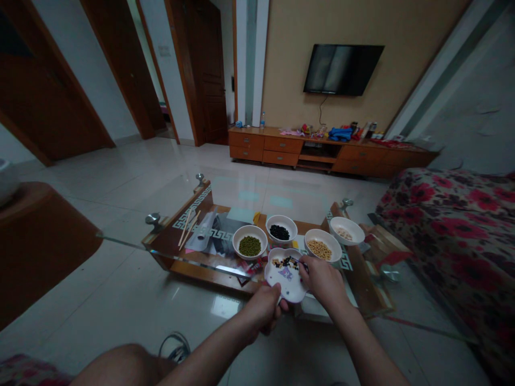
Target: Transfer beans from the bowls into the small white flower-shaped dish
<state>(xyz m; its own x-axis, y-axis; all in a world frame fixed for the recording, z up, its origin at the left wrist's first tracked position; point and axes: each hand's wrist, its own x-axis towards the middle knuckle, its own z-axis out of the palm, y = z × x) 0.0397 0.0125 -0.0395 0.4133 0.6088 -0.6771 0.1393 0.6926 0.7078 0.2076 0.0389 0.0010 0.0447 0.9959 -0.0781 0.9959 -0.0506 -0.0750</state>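
A white flower-shaped plate (290,285) with a purple cartoon print is tilted towards me above the near edge of the glass table. My left hand (267,306) is closed on its near-left rim, thumb on top. Black and yellowish beans (286,262) lie mixed along the plate's far side. Over the plate's right side, my right hand (324,280) is closed in a pinch on a thin dark tool (298,261), whose tip reaches the beans; its kind cannot be made out. Just beyond stand bowls of green beans (250,246), black beans (279,232), and yellow soybeans (319,249).
A fourth bowl (346,231) with pale pieces stands at the right. Chopsticks (189,229) and a clear plastic bag (201,231) are at the table's left. A flowered sofa (450,225) flanks the right side; a low TV cabinet (281,146) runs along the far wall.
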